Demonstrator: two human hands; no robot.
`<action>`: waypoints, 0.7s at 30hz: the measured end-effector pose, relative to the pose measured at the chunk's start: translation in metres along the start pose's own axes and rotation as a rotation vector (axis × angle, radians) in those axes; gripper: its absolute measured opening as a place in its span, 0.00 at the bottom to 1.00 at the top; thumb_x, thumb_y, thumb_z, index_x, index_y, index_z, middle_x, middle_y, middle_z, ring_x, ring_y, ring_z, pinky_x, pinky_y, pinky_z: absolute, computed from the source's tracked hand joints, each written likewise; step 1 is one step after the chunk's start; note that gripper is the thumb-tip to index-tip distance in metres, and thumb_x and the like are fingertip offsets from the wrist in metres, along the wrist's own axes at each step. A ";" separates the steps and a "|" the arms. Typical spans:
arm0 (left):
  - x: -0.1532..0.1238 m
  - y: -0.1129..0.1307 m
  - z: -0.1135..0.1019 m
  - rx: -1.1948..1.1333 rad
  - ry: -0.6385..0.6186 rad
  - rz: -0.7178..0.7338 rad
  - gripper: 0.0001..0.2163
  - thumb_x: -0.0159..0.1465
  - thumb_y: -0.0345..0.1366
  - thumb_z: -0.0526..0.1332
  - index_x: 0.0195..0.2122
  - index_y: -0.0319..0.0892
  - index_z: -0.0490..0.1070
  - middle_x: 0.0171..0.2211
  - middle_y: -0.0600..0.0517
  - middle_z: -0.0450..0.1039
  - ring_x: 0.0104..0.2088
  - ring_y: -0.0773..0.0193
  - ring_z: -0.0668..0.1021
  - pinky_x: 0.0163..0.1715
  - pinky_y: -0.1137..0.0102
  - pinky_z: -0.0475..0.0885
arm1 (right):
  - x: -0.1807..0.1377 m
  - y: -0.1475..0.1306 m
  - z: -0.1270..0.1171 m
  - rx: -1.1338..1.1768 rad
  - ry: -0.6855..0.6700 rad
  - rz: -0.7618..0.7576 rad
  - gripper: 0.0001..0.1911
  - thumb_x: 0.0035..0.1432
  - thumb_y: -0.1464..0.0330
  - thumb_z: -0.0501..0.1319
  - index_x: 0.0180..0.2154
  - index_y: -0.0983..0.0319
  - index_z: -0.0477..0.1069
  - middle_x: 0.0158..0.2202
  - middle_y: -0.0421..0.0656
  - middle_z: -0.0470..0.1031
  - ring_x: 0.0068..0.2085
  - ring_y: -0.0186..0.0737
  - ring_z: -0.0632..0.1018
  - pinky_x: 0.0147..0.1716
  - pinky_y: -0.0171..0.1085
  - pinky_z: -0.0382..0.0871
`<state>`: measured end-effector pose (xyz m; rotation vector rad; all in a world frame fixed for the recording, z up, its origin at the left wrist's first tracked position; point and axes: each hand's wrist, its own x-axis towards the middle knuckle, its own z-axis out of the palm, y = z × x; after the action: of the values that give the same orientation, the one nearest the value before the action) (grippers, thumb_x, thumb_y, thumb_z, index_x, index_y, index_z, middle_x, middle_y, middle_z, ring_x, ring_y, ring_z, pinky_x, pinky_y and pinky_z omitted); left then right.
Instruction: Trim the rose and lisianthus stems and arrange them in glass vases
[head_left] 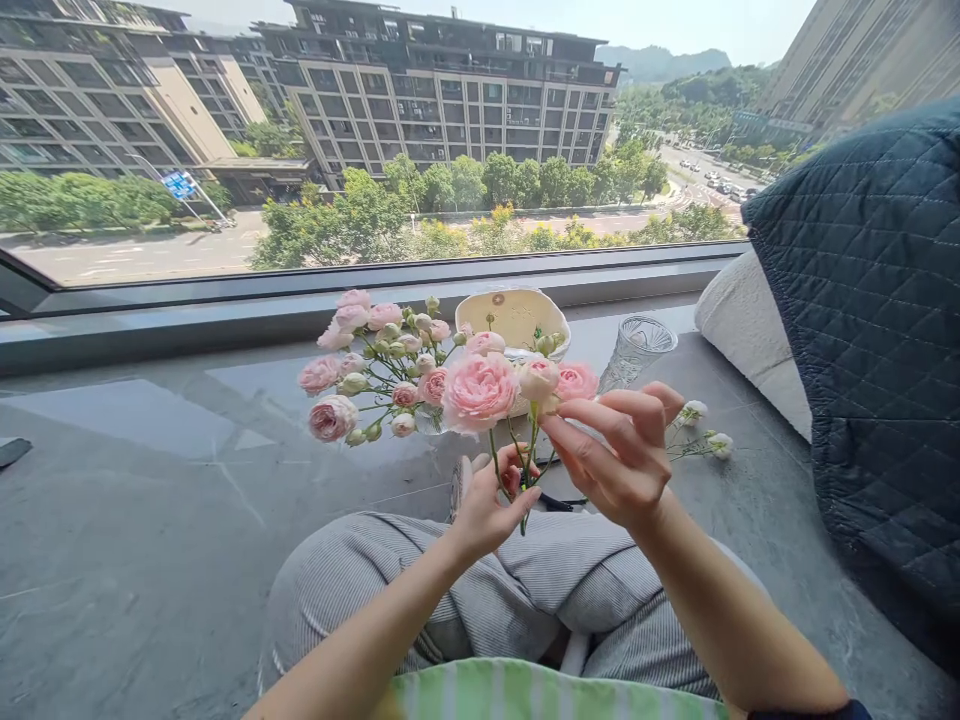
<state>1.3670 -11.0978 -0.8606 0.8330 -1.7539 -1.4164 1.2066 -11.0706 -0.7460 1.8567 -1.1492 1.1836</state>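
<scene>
My left hand (487, 505) is closed around the green stems of a spray of pink roses (480, 390), held upright above my crossed legs. The largest bloom is wide open, with a paler, half-open rose (538, 380) beside it. Thumb and fingers of my right hand (622, 450) are pinched at the underside of that paler rose; exactly what lies between the fingertips is partly hidden. Just behind to the left, a fuller bunch of pink roses (333, 417) with buds leans outward, its vessel mostly hidden by the blooms.
A cream container (499, 315) stands behind the flowers by the window. A clear glass vase (641, 350) is right of it. Small white flowers (720, 445) lie on the grey stone floor (150, 530). Dark quilted fabric (885, 350) rises at right, and a dark object (13, 452) lies far left.
</scene>
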 end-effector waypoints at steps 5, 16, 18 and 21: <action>0.003 0.000 0.001 -0.386 0.085 -0.104 0.19 0.61 0.47 0.61 0.45 0.40 0.61 0.33 0.50 0.71 0.32 0.68 0.72 0.32 0.74 0.65 | -0.002 -0.004 0.004 0.056 -0.074 0.020 0.06 0.58 0.67 0.63 0.37 0.50 0.75 0.35 0.33 0.80 0.39 0.38 0.73 0.47 0.44 0.54; 0.007 -0.002 0.002 -0.596 0.176 -0.318 0.23 0.51 0.52 0.68 0.35 0.40 0.63 0.24 0.56 0.65 0.22 0.74 0.63 0.20 0.76 0.54 | 0.005 -0.006 0.001 0.223 0.062 0.417 0.04 0.56 0.70 0.64 0.34 0.55 0.73 0.30 0.36 0.79 0.34 0.39 0.76 0.43 0.45 0.65; 0.009 -0.002 0.003 -0.614 0.221 -0.336 0.24 0.49 0.52 0.69 0.35 0.40 0.63 0.24 0.56 0.64 0.22 0.74 0.63 0.21 0.76 0.55 | 0.006 -0.003 -0.001 0.230 0.100 0.462 0.04 0.56 0.70 0.64 0.34 0.55 0.73 0.29 0.37 0.78 0.34 0.39 0.76 0.42 0.45 0.67; 0.010 -0.004 0.002 -0.616 0.248 -0.335 0.23 0.49 0.52 0.69 0.35 0.41 0.63 0.24 0.56 0.65 0.23 0.74 0.64 0.21 0.77 0.56 | 0.011 0.003 -0.003 0.241 0.182 0.460 0.04 0.56 0.71 0.64 0.35 0.56 0.72 0.31 0.39 0.76 0.35 0.39 0.76 0.39 0.44 0.71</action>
<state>1.3600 -11.1059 -0.8635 0.9257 -0.9298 -1.8416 1.2048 -11.0726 -0.7346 1.6515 -1.4238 1.7772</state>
